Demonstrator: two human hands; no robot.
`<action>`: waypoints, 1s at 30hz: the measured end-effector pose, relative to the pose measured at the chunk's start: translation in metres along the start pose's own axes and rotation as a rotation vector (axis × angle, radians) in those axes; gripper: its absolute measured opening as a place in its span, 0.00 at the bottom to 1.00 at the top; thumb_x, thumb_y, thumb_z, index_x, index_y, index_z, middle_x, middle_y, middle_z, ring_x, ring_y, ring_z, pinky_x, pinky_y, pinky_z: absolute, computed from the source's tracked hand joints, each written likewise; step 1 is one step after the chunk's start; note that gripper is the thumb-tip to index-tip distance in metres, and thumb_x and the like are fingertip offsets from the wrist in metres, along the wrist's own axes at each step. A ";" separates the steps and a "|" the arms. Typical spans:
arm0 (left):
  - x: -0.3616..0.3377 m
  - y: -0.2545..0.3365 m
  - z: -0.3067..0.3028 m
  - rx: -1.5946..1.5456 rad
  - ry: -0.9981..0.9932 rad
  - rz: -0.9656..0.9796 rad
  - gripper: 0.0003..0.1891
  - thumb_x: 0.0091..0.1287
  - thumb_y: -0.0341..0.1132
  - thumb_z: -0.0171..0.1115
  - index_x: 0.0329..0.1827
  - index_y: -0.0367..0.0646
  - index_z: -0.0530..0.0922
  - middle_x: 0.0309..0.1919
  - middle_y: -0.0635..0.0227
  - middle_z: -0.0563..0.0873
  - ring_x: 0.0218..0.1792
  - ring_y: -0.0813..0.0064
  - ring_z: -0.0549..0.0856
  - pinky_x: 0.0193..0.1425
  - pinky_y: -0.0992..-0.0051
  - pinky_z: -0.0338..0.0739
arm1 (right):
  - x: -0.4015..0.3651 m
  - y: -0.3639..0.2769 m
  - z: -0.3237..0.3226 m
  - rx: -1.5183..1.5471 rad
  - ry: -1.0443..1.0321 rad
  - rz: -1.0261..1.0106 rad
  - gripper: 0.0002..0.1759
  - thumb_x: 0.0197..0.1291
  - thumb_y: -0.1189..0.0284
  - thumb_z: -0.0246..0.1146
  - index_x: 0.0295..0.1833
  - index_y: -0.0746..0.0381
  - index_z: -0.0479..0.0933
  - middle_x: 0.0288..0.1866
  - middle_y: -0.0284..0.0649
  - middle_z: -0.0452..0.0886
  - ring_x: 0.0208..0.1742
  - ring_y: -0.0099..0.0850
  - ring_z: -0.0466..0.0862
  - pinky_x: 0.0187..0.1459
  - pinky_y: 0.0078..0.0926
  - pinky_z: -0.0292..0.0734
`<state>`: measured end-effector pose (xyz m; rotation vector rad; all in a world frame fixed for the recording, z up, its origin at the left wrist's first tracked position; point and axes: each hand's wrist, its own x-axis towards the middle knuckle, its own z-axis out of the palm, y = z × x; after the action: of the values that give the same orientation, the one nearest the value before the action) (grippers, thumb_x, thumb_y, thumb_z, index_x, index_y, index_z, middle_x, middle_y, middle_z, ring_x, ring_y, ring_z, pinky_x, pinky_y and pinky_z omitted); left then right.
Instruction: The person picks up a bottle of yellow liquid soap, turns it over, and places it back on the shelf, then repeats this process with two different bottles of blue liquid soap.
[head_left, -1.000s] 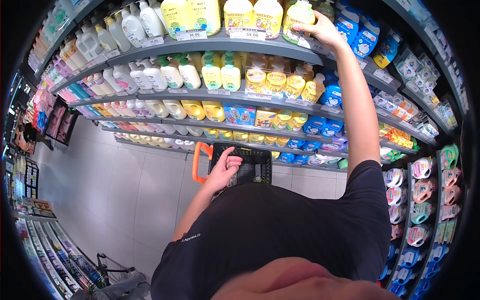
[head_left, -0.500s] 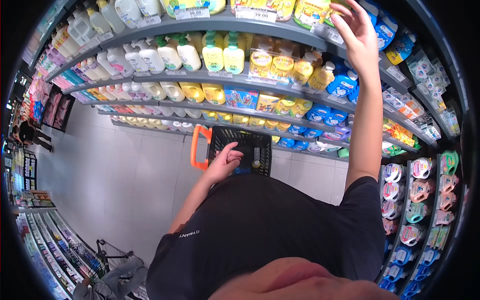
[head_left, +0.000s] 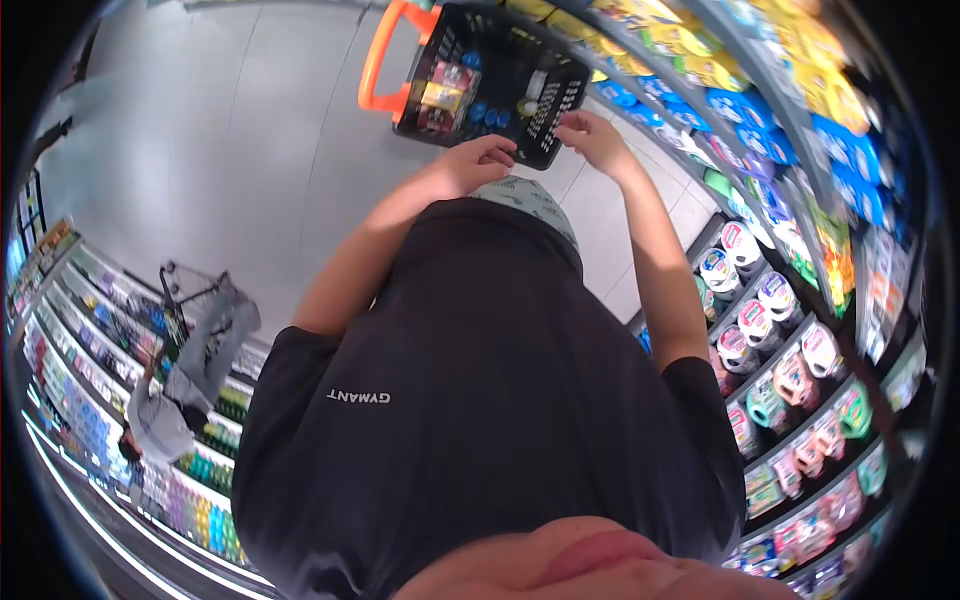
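A black plastic basket (head_left: 415, 122) with an orange handle (head_left: 377, 62) is in front of my body. Inside it lie red and yellow packs (head_left: 440, 96), blue round items (head_left: 490, 115) and a small white container (head_left: 537, 82). My left hand (head_left: 478, 164) hovers by the basket's near edge, fingers loosely bent and apart, with nothing visible in it. Close to the near right corner is my right hand (head_left: 598, 143), its fingers half curled toward the basket wall and no item showing between them.
Shelves of yellow and blue bottles (head_left: 750, 125) run along the upper right. Detergent jugs (head_left: 755, 320) fill a rack on my right. Behind me on the left, a person in grey (head_left: 205, 345) is beside a cart (head_left: 185, 290). Pale floor tiles (head_left: 255, 130) stretch left of the basket.
My right hand has come down from the upper shelf to the basket's side. The view has turned, so the shelves now slant at the right. My left hand stays near the basket.
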<state>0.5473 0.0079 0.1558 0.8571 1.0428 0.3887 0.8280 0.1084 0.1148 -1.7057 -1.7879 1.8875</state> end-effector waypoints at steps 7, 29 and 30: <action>0.090 -0.131 -0.007 0.014 0.085 -0.267 0.25 0.70 0.35 0.61 0.70 0.41 0.74 0.55 0.62 0.85 0.53 0.74 0.84 0.56 0.72 0.80 | 0.122 0.185 0.110 -0.248 0.130 0.275 0.33 0.55 0.57 0.71 0.60 0.69 0.78 0.53 0.56 0.87 0.55 0.51 0.87 0.57 0.38 0.82; 0.182 -0.246 -0.023 -0.187 -0.170 -0.344 0.22 0.64 0.23 0.51 0.62 0.39 0.74 0.55 0.59 0.83 0.59 0.62 0.82 0.65 0.65 0.76 | 0.439 0.467 0.178 -0.507 0.310 0.643 0.43 0.55 0.44 0.69 0.62 0.70 0.76 0.57 0.57 0.86 0.60 0.50 0.86 0.61 0.43 0.81; 0.181 -0.244 -0.023 -0.197 -0.160 -0.338 0.22 0.63 0.23 0.51 0.62 0.40 0.74 0.55 0.59 0.83 0.60 0.63 0.82 0.65 0.65 0.76 | 0.436 0.464 0.175 -0.474 0.319 0.628 0.42 0.55 0.44 0.69 0.61 0.69 0.77 0.57 0.58 0.86 0.60 0.50 0.86 0.61 0.43 0.81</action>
<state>0.5876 -0.0165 -0.1453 0.5151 0.9611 0.1312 0.8180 0.1157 -0.5460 -2.8116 -1.7974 1.2404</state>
